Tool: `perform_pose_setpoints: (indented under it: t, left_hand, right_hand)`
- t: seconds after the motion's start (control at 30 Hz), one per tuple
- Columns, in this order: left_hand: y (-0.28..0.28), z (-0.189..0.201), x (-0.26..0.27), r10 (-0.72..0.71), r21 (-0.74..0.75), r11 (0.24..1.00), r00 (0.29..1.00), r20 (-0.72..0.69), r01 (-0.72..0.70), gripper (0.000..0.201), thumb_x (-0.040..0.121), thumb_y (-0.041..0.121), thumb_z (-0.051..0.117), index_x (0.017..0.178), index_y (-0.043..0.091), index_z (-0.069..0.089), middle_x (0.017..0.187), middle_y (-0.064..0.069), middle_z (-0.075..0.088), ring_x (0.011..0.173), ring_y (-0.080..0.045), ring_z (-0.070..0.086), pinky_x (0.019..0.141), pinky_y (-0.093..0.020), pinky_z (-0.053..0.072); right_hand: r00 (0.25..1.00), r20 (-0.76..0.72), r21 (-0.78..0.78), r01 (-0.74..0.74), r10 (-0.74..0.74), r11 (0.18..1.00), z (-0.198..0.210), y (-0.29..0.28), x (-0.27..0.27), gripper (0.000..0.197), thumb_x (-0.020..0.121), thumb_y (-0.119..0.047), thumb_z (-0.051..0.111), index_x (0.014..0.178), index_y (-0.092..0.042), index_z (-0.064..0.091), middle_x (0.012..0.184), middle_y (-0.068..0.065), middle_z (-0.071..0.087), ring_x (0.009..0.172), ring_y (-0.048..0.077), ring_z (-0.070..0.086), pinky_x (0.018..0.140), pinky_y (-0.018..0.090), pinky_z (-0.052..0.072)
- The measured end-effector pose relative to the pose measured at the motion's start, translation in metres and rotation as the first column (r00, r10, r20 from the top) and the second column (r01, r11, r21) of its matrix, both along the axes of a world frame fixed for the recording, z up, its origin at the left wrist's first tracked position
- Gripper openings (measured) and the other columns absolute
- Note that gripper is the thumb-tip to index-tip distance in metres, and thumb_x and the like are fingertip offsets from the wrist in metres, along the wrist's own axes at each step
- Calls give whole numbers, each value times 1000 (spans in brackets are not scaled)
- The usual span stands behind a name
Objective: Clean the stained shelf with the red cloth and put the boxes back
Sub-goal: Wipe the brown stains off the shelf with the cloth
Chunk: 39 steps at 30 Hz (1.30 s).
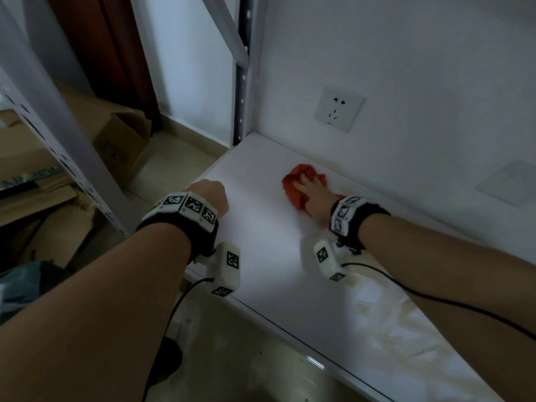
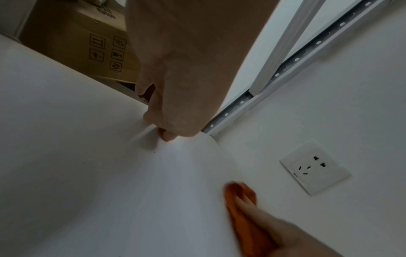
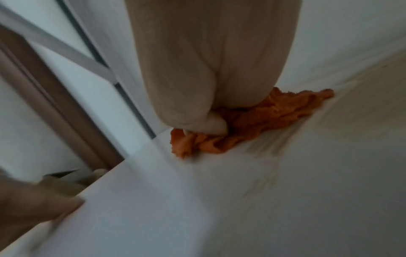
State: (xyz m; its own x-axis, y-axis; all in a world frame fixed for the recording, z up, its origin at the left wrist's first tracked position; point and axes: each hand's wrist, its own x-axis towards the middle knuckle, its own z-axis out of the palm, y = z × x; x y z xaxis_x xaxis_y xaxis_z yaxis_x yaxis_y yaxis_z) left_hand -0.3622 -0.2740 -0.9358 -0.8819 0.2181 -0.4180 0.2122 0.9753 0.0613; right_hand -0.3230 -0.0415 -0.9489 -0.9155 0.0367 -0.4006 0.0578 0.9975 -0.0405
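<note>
Right now my right hand [image 1: 311,195] lies on the red cloth [image 1: 293,188], fingers spread fairly straight over it and pressing it flat to the white shelf [image 1: 266,233], far along the board and close to the back wall. From the right wrist view the cloth [image 3: 252,121] is bunched under my palm, with a loose corner trailing to the right. My left hand [image 1: 210,195] sits at the shelf's left edge; its fingers are curled over that edge, gripping the board itself, which the left wrist view confirms.

Around me, cardboard boxes [image 1: 121,134] sit on the floor to the left, off the shelf, one with handling symbols printed on its side [image 2: 105,50]. A grey perforated upright [image 1: 242,82] of the rack stands at the far left corner, and another slanted post [image 1: 58,140] crosses the near left of my head view, partly screening the boxes. A wall socket [image 1: 339,108] is set in the white wall just above the shelf, beyond the cloth. Pale yellowish streaks [image 1: 385,323] mark the near right part of the shelf, beside my right forearm. Beige tiled floor [image 1: 171,166] shows to the left.
</note>
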Motion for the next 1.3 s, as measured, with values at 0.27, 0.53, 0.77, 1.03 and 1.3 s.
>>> perform_pose_setpoints:
  t: [0.27,0.53,0.77,1.03,1.3]
  left_hand:
    - [9,8,7,-8,-34,999,1000,-25,7,27,94,11,42,112,2,60,117,-15,62,106,-29,61,86,-32,48]
    - [-1,5,5,-7,-14,1000,1000,-13,6,34,96,15,44,126,5,57,131,-14,56,119,-30,55,97,-34,45]
    - [3,6,3,-44,-16,999,998,-37,44,31,95,13,43,119,3,59,126,-14,58,115,-30,57,94,-33,47]
    - [-10,2,2,-129,-65,990,992,-12,128,40,93,17,49,133,11,52,136,-7,52,124,-25,52,102,-30,43]
    - [-12,-13,-5,-72,7,997,996,-50,73,36,97,10,42,129,4,55,135,-16,53,124,-30,52,102,-34,42]
  right_hand:
    - [972,99,-112,-203,215,973,-4,-58,-15,70,95,-44,45,152,-22,10,159,6,-8,146,31,-12,119,43,-9]
    - [1000,-1,-5,3,-3,1000,-13,21,-19,69,87,-43,17,152,-20,5,159,11,-5,146,34,-8,117,43,-5]
    - [963,4,-33,-270,270,962,-1,-56,-19,57,98,-32,28,151,-18,12,159,11,0,146,35,-6,117,46,-4]
    - [934,41,-181,-344,356,922,-9,-33,-14,61,94,0,37,150,-15,18,159,9,2,147,29,-3,117,36,-8]
    - [999,18,-36,-26,26,999,-16,-8,-64,63,97,-11,35,152,-20,5,159,12,-7,145,38,-6,117,43,-7]
